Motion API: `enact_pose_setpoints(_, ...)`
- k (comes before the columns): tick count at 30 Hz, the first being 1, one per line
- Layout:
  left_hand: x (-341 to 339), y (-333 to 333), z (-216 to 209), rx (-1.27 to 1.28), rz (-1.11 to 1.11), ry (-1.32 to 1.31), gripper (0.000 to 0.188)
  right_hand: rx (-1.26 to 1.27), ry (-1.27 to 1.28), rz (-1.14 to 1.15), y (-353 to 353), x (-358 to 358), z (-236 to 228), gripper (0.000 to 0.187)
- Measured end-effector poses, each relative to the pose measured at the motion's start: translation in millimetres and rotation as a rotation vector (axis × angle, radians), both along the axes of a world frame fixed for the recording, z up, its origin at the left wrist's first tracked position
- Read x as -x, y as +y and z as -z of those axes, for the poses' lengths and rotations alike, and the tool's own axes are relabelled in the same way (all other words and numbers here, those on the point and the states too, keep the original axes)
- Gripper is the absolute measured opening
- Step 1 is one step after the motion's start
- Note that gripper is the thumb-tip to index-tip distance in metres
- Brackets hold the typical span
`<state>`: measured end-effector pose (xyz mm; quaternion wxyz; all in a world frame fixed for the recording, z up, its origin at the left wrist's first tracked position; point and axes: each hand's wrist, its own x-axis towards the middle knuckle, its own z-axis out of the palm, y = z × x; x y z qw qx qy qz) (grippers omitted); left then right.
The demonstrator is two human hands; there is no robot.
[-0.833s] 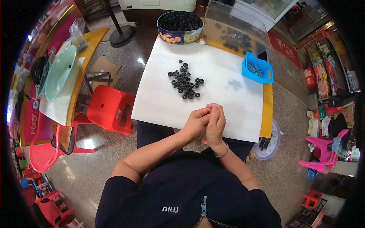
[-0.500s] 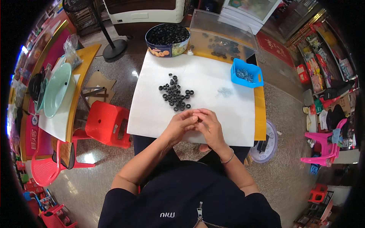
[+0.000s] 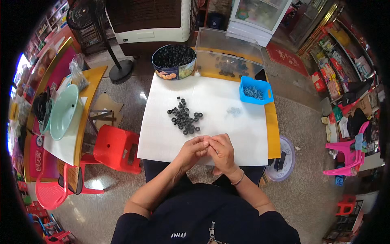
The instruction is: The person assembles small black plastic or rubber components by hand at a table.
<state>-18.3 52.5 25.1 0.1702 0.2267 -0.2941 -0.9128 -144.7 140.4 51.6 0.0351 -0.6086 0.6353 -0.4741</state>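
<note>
My left hand [image 3: 194,151] and my right hand [image 3: 221,151] meet fingertip to fingertip over the near edge of the white sheet [image 3: 227,134]. The fingers of both are closed in a pinch; whatever lies between them is hidden. Just beyond my left hand is a loose pile of small black ring-shaped parts [image 3: 183,118]. Farther off to the right lies a thin scatter of tiny grey bits [image 3: 234,111]. Behind it a blue plastic basket [image 3: 260,96] holds many small grey pieces.
A round tin [image 3: 174,74] full of black parts stands at the far edge, beside a clear plastic box [image 3: 231,53] with more of them. Left of the table are a red stool [image 3: 115,147] and a side table with a pale green basin [image 3: 65,114].
The table and everything on it sit lower in the picture, as the head view has tilted up. My fingers have drawn closer together, and the dark spot between them no longer shows.
</note>
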Motion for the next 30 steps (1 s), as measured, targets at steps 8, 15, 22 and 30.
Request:
enact_pose_setpoints(8,4.5,-0.6,-17.0,-0.060,0.017,0.003,0.032,0.100,0.102,0.027,-4.1,5.0,-7.2,0.018)
enact_pose_setpoints(15,9.1,-13.1,-16.6,0.085,0.136,-0.001,0.032,0.092,0.068,0.028,-6.4,11.7,-10.5,0.018)
enact_pose_setpoints(22,16.6,-12.1,-14.5,0.110,0.089,-0.085,0.031,-0.004,0.023,-0.024,-2.8,16.0,-3.6,0.026)
enact_pose_setpoints(30,17.7,-13.4,-1.9,0.195,0.088,-0.153,0.028,-0.133,-0.134,-0.059,-6.3,19.1,-2.8,0.026)
